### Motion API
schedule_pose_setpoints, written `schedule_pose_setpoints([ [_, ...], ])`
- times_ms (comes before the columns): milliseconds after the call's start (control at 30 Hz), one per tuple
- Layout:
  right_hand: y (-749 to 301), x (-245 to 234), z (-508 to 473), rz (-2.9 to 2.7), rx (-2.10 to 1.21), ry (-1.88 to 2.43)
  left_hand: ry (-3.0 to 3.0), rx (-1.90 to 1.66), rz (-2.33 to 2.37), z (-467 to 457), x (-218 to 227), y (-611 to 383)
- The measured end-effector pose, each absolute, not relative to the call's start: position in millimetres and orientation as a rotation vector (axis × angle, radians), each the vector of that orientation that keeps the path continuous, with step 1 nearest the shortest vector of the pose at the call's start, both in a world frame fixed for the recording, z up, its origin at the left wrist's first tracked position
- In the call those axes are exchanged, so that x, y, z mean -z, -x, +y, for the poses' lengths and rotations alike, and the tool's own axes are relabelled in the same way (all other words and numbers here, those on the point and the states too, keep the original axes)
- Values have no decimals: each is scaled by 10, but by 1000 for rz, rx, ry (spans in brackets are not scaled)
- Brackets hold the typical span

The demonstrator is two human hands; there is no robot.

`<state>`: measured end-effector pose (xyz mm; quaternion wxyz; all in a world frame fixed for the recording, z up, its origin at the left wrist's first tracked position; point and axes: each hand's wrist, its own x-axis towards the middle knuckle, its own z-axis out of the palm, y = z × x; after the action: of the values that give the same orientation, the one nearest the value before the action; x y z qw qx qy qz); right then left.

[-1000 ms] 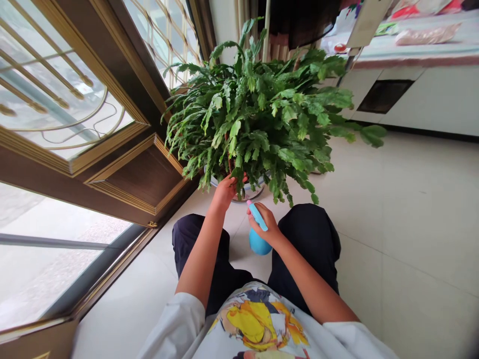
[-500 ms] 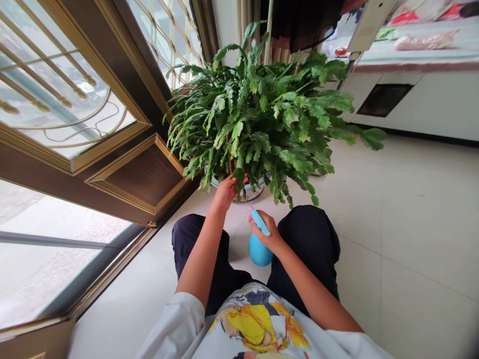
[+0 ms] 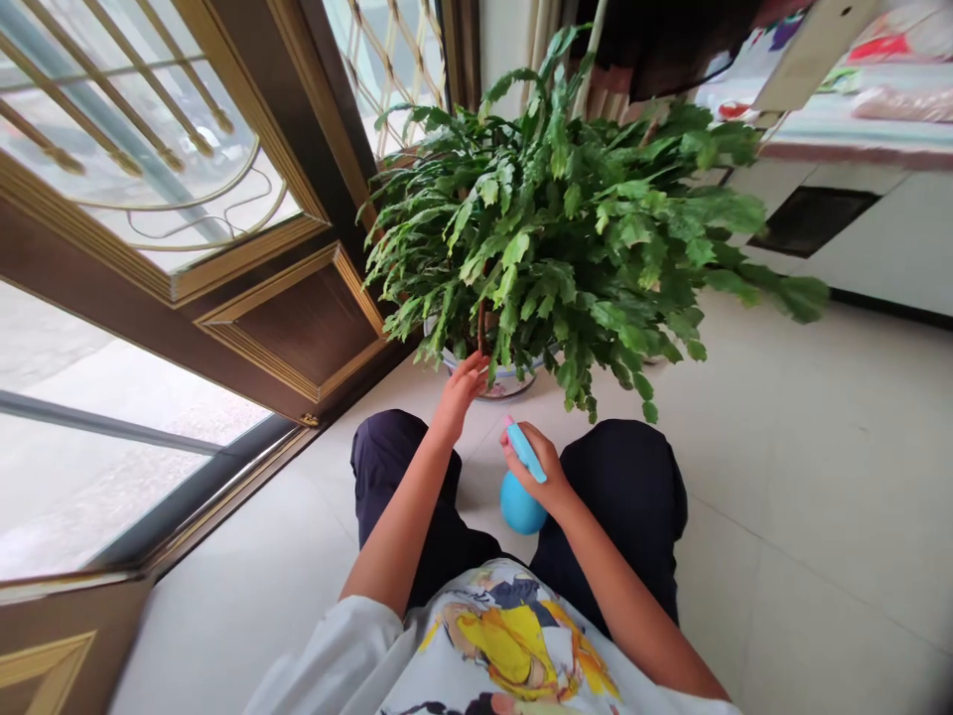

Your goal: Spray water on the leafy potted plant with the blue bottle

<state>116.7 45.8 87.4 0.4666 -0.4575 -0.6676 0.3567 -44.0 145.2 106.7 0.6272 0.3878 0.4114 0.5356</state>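
A big bushy potted plant [image 3: 573, 228] with flat, jagged green segments spreads out before me. Its white pot [image 3: 506, 384] with a blue rim shows under the leaves, mostly hidden. My left hand [image 3: 463, 389] is at the front edge of the pot, fingers stretched out beside the lower stems. No object shows in it; whether the fingertips touch a stem I cannot tell. Between my knees, my right hand [image 3: 537, 462] is wrapped round the neck of a blue spray bottle [image 3: 522, 504]. The bottle's pink nozzle points toward the plant.
A brown door [image 3: 298, 318] with gold trim and barred glass stands open at the left. Behind the plant on the right is a white cabinet [image 3: 885, 238] with things on its top. Pale floor tiles [image 3: 804, 477] lie around my legs.
My view has turned left, so the plant sits further right. My left hand has drawn back slightly from the leaves and its fingers have straightened. The right hand keeps its hold on the spray bottle.
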Motion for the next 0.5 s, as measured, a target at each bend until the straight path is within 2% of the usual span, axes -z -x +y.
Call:
schedule_pose_setpoints([
  [233, -985, -657, 365, -1626, -888, 1119, -799, -1257, 1474, 1618, -688, 657],
  [500, -867, -676, 351, -1589, -834, 1126, -1121, -1481, 1426, 2153, -772, 362],
])
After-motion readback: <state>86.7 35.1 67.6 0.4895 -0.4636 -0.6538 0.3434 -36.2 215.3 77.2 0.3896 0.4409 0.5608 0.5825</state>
